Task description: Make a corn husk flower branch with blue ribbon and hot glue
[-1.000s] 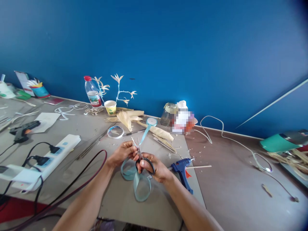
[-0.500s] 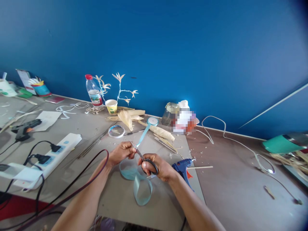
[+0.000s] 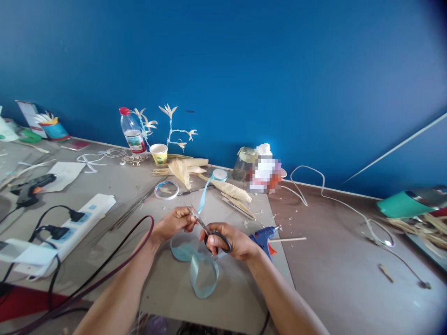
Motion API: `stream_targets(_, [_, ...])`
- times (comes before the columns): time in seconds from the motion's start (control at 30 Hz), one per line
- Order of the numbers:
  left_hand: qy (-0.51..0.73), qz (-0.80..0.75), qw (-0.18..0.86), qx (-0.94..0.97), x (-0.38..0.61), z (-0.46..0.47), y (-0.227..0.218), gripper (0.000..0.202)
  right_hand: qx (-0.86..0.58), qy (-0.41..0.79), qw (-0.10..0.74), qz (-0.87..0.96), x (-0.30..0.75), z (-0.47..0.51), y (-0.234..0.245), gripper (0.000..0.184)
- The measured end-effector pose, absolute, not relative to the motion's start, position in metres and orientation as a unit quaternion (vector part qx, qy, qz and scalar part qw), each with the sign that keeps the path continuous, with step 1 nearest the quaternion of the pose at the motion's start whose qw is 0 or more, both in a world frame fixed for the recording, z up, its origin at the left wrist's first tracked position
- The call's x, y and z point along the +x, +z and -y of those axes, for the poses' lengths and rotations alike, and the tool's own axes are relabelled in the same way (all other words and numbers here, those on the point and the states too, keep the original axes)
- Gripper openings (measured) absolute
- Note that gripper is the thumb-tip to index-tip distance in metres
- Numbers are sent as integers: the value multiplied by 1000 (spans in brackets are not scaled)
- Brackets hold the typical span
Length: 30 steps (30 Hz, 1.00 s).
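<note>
My right hand [image 3: 228, 241] grips black-handled scissors [image 3: 209, 231], blades pointing up-left towards my left hand. My left hand [image 3: 173, 222] pinches a light blue ribbon [image 3: 199, 274] at the blade tips. The ribbon hangs in loose loops below both hands onto the grey board [image 3: 230, 298] and runs up to its spool [image 3: 220, 175] farther back. A blue glue gun [image 3: 262, 236] lies just right of my right hand.
A white power strip [image 3: 59, 232] with black plugs and cables sits at left, a black glue gun [image 3: 30, 186] beyond it. Along the blue wall stand a water bottle [image 3: 131, 132], paper cup [image 3: 159, 153], husk-flower twig, jar and dried husks. A white cord trails right.
The scissors have tilted from near upright to slanting up-left, their blades closing at the ribbon in my left hand. Both hands stay in place; the view shifted slightly.
</note>
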<state>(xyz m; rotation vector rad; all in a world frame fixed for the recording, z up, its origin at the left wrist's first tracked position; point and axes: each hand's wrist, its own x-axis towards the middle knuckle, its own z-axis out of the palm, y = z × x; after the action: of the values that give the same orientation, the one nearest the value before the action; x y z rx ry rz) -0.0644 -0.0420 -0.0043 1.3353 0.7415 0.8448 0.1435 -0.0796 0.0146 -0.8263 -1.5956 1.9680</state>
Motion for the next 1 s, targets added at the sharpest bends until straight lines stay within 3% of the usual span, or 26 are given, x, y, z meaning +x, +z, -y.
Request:
stream_targets(0.3, [355, -330, 643, 593, -66, 42, -4, 36, -311, 693, 225, 610, 147, 79, 17, 42])
stream_targets(0.53, [383, -305, 662, 567, -63, 45, -2, 37, -238, 738, 219, 592, 144, 76, 16, 56])
stream_targets(1.0, [382, -309, 642, 589, -67, 44, 1, 40, -328, 611, 220, 686, 141, 80, 31, 49])
